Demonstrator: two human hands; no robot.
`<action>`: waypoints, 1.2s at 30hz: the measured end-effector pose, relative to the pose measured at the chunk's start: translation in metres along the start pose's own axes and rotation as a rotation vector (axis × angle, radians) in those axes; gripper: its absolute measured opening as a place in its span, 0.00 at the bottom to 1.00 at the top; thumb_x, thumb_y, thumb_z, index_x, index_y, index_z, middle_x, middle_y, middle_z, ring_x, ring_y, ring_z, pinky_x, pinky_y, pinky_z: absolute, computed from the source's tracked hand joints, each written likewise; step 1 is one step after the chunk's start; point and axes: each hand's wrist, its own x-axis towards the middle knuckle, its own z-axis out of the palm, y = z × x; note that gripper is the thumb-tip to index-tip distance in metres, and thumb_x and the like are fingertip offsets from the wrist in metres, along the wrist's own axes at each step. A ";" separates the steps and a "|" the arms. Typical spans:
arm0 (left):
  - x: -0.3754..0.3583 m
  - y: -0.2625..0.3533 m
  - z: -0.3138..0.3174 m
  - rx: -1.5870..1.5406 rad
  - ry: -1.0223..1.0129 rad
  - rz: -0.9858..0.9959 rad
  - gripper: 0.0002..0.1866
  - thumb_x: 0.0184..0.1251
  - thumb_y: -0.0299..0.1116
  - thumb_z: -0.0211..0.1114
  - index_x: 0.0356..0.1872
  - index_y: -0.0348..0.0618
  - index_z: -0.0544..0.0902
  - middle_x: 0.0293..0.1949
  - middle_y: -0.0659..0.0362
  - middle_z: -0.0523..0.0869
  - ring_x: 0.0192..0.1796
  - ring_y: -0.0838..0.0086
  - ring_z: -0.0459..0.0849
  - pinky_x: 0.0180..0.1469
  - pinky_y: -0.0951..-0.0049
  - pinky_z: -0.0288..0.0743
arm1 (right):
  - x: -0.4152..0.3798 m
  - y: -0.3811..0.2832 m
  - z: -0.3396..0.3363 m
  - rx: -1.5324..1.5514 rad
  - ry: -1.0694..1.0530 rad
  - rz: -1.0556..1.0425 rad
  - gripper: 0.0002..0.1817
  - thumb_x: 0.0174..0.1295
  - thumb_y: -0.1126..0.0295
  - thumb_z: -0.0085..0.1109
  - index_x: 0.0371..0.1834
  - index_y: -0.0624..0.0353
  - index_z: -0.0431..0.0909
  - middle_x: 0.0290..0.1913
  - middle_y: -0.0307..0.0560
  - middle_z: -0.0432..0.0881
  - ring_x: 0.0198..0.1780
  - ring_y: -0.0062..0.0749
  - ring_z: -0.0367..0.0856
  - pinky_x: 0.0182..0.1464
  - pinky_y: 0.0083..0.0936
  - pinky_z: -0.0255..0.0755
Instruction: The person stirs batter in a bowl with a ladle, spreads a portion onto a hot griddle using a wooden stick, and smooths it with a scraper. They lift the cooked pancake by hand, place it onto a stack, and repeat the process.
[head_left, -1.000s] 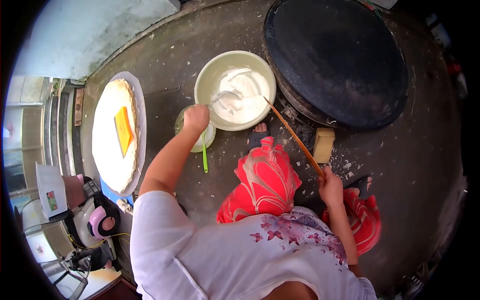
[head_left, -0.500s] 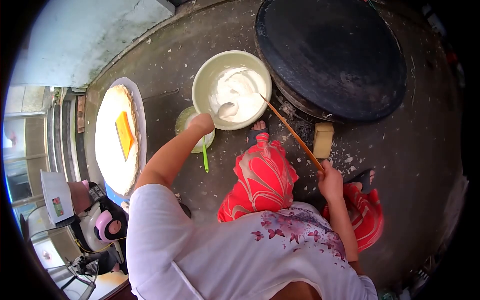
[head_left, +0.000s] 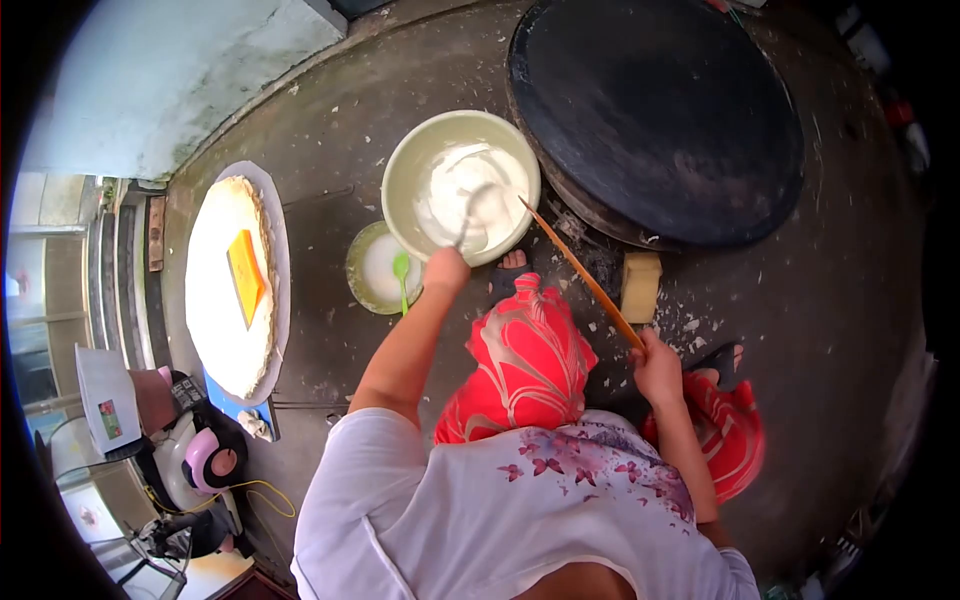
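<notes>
My left hand (head_left: 446, 270) is closed around the handle of a metal ladle (head_left: 464, 228), blurred by motion, at the near rim of a large cream bowl (head_left: 391, 190). White batter (head_left: 450, 188) lies inside the bowl, swirled around the ladle. My right hand (head_left: 658, 368) grips the lower end of a long thin wooden stick (head_left: 588, 278). The stick slants up and left, and its tip overlaps the bowl's right rim in this view. Beside the large bowl on the left sits a small bowl (head_left: 358, 288) of white liquid with a green spoon (head_left: 402, 268) in it.
A large round black griddle (head_left: 660, 120) stands close to the bowl's right, with a yellowish block (head_left: 640, 288) by its near edge. On the left, an orange scraper (head_left: 246, 277) rests on pale flat round sheets (head_left: 215, 310). White scraps (head_left: 690, 325) litter the floor. A scooter (head_left: 205, 455) stands lower left.
My left hand has moved right and down along the bowl's rim, and the ladle has swung through the batter. The green spoon now leans differently in the small bowl. My right hand has barely moved.
</notes>
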 end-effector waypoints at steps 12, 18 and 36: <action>0.011 -0.009 -0.013 -0.135 0.010 0.054 0.14 0.58 0.36 0.50 0.32 0.40 0.82 0.33 0.42 0.81 0.40 0.50 0.79 0.45 0.57 0.72 | 0.000 0.008 0.000 -0.018 -0.009 0.007 0.07 0.51 0.76 0.53 0.33 0.58 0.68 0.27 0.60 0.76 0.35 0.56 0.75 0.35 0.43 0.67; -0.009 0.004 -0.011 -0.085 0.032 0.070 0.13 0.57 0.35 0.52 0.30 0.37 0.81 0.34 0.42 0.80 0.40 0.50 0.79 0.44 0.57 0.72 | 0.002 0.008 0.000 0.006 -0.015 0.016 0.07 0.52 0.76 0.52 0.34 0.58 0.69 0.28 0.59 0.77 0.35 0.55 0.76 0.35 0.42 0.68; -0.008 0.005 0.000 -1.664 -0.948 -0.721 0.15 0.69 0.38 0.41 0.34 0.34 0.69 0.18 0.62 0.66 0.14 0.82 0.59 0.12 0.83 0.52 | 0.000 0.017 0.003 -0.025 0.012 0.080 0.07 0.50 0.75 0.53 0.35 0.57 0.73 0.28 0.56 0.78 0.35 0.52 0.77 0.37 0.40 0.69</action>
